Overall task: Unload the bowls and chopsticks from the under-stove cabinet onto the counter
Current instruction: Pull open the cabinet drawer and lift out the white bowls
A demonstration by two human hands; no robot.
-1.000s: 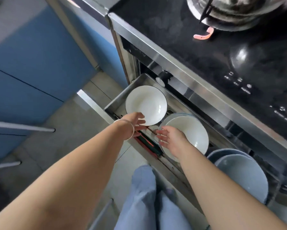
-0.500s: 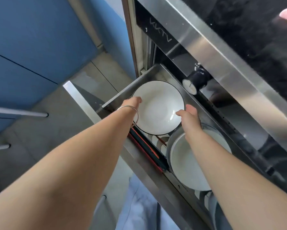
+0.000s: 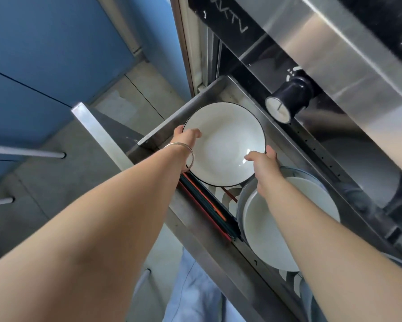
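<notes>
A white bowl with a dark rim (image 3: 225,145) sits at the far left end of the pulled-out steel drawer (image 3: 162,129). My left hand (image 3: 186,137) grips its left rim, thumb over the edge. On the bowl's right rim rests my right hand (image 3: 263,162), fingers curled around the edge. Another white bowl (image 3: 265,238) lies to the right, partly under my right forearm. Dark and red chopsticks (image 3: 204,203) lie along the drawer's front edge, below the held bowl.
A black stove knob (image 3: 285,101) juts out above the drawer's back wall. The steel stove front (image 3: 334,49) overhangs the drawer. The drawer's front panel (image 3: 97,133) sticks out left. Blue cabinets (image 3: 44,54) and grey floor lie to the left.
Both hands have closed on opposite sides of the dark-rimmed bowl; a second ago the right hand was on the other bowl. The camera has leaned in closer to the drawer.
</notes>
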